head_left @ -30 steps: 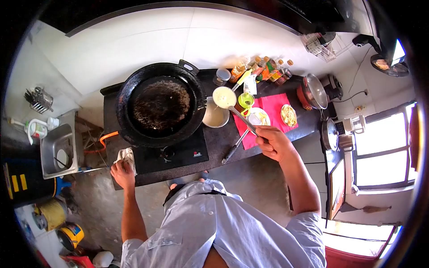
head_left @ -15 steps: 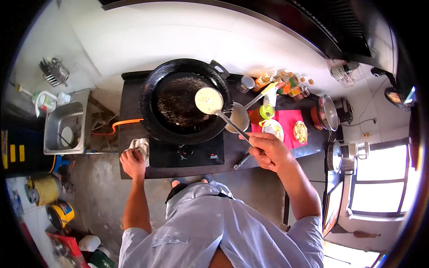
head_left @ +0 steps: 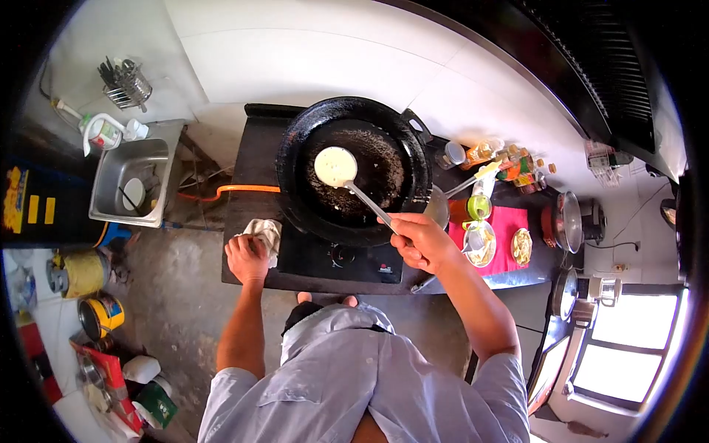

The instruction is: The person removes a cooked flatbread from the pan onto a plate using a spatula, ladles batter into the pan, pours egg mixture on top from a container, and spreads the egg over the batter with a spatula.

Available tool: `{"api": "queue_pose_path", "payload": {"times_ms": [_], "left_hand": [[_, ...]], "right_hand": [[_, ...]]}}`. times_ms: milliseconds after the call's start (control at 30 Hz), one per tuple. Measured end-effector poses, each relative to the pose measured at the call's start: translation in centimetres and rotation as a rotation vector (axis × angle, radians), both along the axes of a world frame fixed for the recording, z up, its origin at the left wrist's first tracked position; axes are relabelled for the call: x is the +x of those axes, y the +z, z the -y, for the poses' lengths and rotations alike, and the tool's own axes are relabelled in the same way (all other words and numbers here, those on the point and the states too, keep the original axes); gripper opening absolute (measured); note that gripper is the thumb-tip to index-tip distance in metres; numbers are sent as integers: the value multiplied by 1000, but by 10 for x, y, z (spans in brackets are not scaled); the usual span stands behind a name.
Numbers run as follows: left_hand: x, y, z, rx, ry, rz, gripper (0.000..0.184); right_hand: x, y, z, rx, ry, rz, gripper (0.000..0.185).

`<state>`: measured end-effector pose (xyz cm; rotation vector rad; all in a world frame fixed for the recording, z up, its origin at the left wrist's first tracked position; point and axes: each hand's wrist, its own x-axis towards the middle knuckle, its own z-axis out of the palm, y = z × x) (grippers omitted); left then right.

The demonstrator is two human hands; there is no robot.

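Fingers on left hand (head_left: 248, 258) bent, tips at the crumpled cloth (head_left: 267, 238); undersides hidden, can't tell if they pinch it. Fingers on right hand (head_left: 419, 242) closed round the ladle (head_left: 336, 167) handle; handle end lost in the fist. Left to right: yellow box (head_left: 15, 199) at the edge, cut off by the dark rim, print unreadable. White dish (head_left: 134, 193) in sink (head_left: 129, 214). Orange hose (head_left: 251, 188) runs to the pan (head_left: 295, 148), end hidden there. Pan covers most of the stove (head_left: 295, 258); red logo on the stove's front right, tiny text under it unreadable. Ladle bowl is over the pan, left of centre, full of pale flecked mix (head_left: 334, 166); can't tell its height. Pot (head_left: 439, 207) mostly hidden behind pan rim and right hand. Jar (head_left: 455, 153), then bottles (head_left: 528, 177) crowded together, labels too small to read. Green cup (head_left: 478, 207) and food plate (head_left: 521, 246) on red mat (head_left: 506, 221).
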<state>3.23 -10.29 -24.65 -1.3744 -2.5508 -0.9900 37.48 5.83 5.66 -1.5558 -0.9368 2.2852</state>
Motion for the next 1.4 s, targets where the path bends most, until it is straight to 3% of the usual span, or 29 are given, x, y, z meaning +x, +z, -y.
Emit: {"api": "queue_pose_path", "payload": {"times_ms": [367,467,600,667,800,1400], "left_hand": [[2,-4,0,-28,13,10,16],[15,51,-10,-102,78,-54,15],[1,-5,-1,-19,7,13,15],[1,-9,0,-20,13,21,15],[12,32,-8,-101,55,-93,15],[11,25,-4,-89,45,-106,18]], "right_hand": [[-12,-10,-58,50,3,9,25],[-7,-9,-66,68,-27,26,29],[9,-9,-73,75,-66,31,25],[16,-7,-72,87,-88,58,24],[39,-6,-68,112,-101,71,24],[85,12,10,46,-96,190,32]]}}
